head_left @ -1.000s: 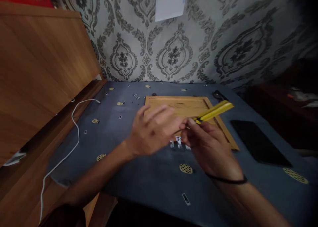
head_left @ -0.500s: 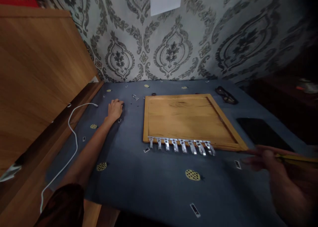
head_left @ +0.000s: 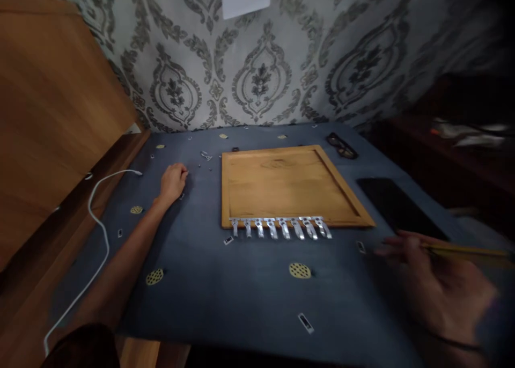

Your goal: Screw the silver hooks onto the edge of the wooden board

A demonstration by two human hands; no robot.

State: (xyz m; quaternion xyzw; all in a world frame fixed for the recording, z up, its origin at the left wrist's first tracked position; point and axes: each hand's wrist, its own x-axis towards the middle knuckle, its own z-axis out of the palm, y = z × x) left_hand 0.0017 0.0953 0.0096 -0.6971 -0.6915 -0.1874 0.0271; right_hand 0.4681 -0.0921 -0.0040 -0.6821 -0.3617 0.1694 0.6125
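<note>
A wooden tray [head_left: 350,199] lies on the blue-grey cloth [head_left: 241,287], with a row of several small metal clips [head_left: 281,227] lined along its near edge. My left hand [head_left: 172,181] is stretched far to the left, fingers curled down on the cloth by some tiny metal bits [head_left: 206,156]. What it pinches, if anything, is hidden. My right hand [head_left: 438,287] hovers low at the right and grips a yellow-handled tool [head_left: 466,251] that points to the right.
A black phone [head_left: 396,207] lies right of the tray and dark glasses [head_left: 341,145] at its far right corner. A white cable [head_left: 96,223] runs along the wooden ledge at left. Small metal pieces and yellow perforated discs [head_left: 300,270] dot the cloth. Patterned wall behind.
Both hands left the tray's near edge. The left hand reached out to the far left of the cloth; the right hand drew back to the right with the yellow tool, uncovering the row of clips.
</note>
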